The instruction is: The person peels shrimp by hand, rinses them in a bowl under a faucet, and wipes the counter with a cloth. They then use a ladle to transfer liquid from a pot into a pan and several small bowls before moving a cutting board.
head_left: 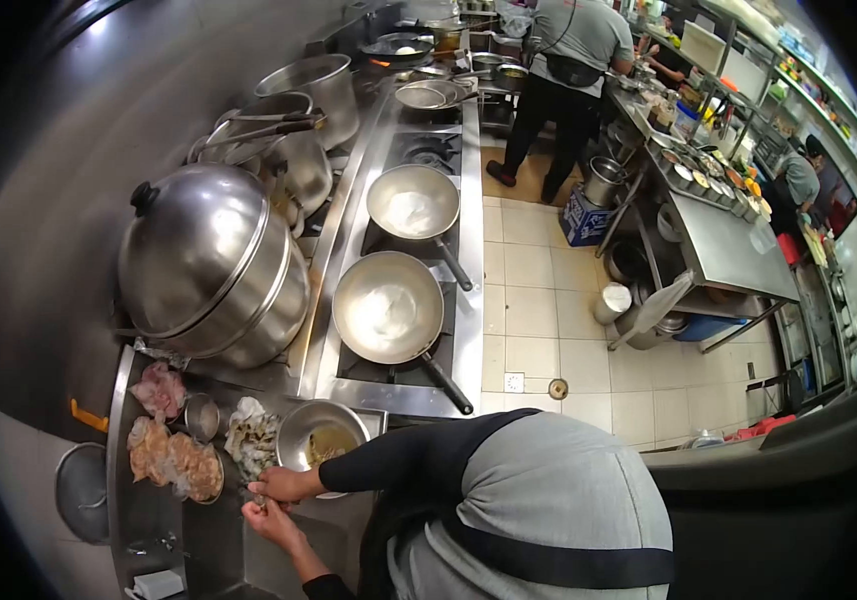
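Observation:
My right hand (290,484) is closed beside the rim of a metal bowl (294,437), which holds a little brownish food. Just below it, my left hand (274,524) has its fingers pinched together close to those of my right hand. Something small and greyish seems to be between the fingertips, too small to make out. Above the hands lies a heap of greyish pieces (252,436), perhaps shellfish. Orange-pink food in clear plastic (171,458) is to the left, with a pink bag (159,390) and a small metal cup (202,416) above it.
Below the hands is a metal sink (294,560). A large domed steamer (204,265) stands behind the food. Two pans, one upper (414,202) and one lower (389,308), rest on the stove with handles sticking out. Another person (574,60) stands farther up the aisle.

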Available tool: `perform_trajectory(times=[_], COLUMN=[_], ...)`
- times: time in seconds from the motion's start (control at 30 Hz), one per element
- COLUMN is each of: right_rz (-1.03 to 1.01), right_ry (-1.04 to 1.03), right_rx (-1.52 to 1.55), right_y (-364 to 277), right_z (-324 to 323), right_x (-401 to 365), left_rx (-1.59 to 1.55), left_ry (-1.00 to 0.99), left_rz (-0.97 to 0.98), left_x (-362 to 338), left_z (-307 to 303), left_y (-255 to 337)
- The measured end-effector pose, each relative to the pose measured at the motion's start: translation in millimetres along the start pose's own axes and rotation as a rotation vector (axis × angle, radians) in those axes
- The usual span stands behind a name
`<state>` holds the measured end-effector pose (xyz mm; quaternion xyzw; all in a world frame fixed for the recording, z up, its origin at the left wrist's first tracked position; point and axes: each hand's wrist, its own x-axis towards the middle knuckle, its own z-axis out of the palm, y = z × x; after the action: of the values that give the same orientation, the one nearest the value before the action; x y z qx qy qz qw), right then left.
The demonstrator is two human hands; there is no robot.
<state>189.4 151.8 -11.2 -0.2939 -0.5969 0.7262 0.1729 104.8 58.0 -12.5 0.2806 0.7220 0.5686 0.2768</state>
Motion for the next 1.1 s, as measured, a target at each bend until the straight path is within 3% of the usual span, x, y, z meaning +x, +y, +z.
perform_trajectory(times=[0.07, 0.13, 0.2, 0.33, 0.4, 0.47, 0.53, 0.57, 0.6, 0.67, 0.73, 0.8, 0.83, 0.87, 0.93, 0.97, 1.1], right_rz=[0.046, 0.086, 0.035, -0.066, -0.002, 0.047, -0.162, -0.029, -0.03, -0.293, -0.235, -0.125, -0.038, -0.033, -0.121, -0.251, -0.417], right_ry=[0.062, 0.131, 0.161, 0.26, 0.42, 0.424, 0.635, 0.614, 0.614, -0.077, -0.116, -0.224, -0.278, -0.275, -0.226, -0.251, -0.35], right_rx=[0.078, 0.161, 0.243, 0.164, 0.293, 0.314, 0.153, 0.146, 0.157, 0.019, 0.003, -0.05, -0.126, -0.127, -0.172, -0.339, -0.01], right_y=[7.0, 9.3, 12.7, 22.7, 27.3, 13.5, 24.6, 23.8, 28.0, 52.2, 55.2, 52.0, 38.3, 33.2, 41.2, 41.5, 65.8], right_z=[5.4, 7.8, 8.9, 18.8, 26.4, 23.4, 20.2, 11.9, 1.9, -15.5, -8.1, 2.5, -2.7, -5.2, -4.8, -6.1, -0.8], right_x=[5.6, 11.2, 15.8, 30.0, 36.9, 24.8, 38.6, 43.5, 47.9, 57.5, 53.7, 50.4, 34.3, 27.6, 29.7, 35.9, 54.4], left_rx=[0.382, 0.391, 0.213, 0.205, 0.388, 0.428, 0.258, 0.186, 0.196, -0.013, -0.002, 0.487, 0.498, 0.493, 0.404, 0.425, 0.587], left_ry=[0.137, 0.175, 0.287, 0.139, 0.148, 0.123, 0.052, 0.055, 0.053, 0.025, -0.087, -0.294, -0.401, -0.404, -0.574, -0.573, -0.589], left_rz=[0.355, 0.285, 0.385, 0.276, 0.473, 0.482, 0.299, 0.165, 0.168, 0.229, 0.199, 0.782, 0.631, 0.629, 0.445, 0.399, 0.566], left_x=[3.0, 1.4, 0.7, 1.1, 17.5, 11.8, 8.7, 6.8, 11.7, 24.1, 30.2, 42.8, 46.2, 49.8, 49.7, 44.6, 43.5], left_z=[-1.0, 11.2, 19.2, 14.1, 9.0, 5.3, 2.2, -1.3, -7.3, -22.0, -32.0, -37.0, -45.5, -53.0, -56.0, -56.1, -56.7], left_y=[-10.0, -1.8, 5.8, 21.0, 4.1, 10.8, 12.7, 14.9, 9.2, -11.2, -6.0, 1.6, 6.3, 6.3, 18.3, 21.8, 27.8])
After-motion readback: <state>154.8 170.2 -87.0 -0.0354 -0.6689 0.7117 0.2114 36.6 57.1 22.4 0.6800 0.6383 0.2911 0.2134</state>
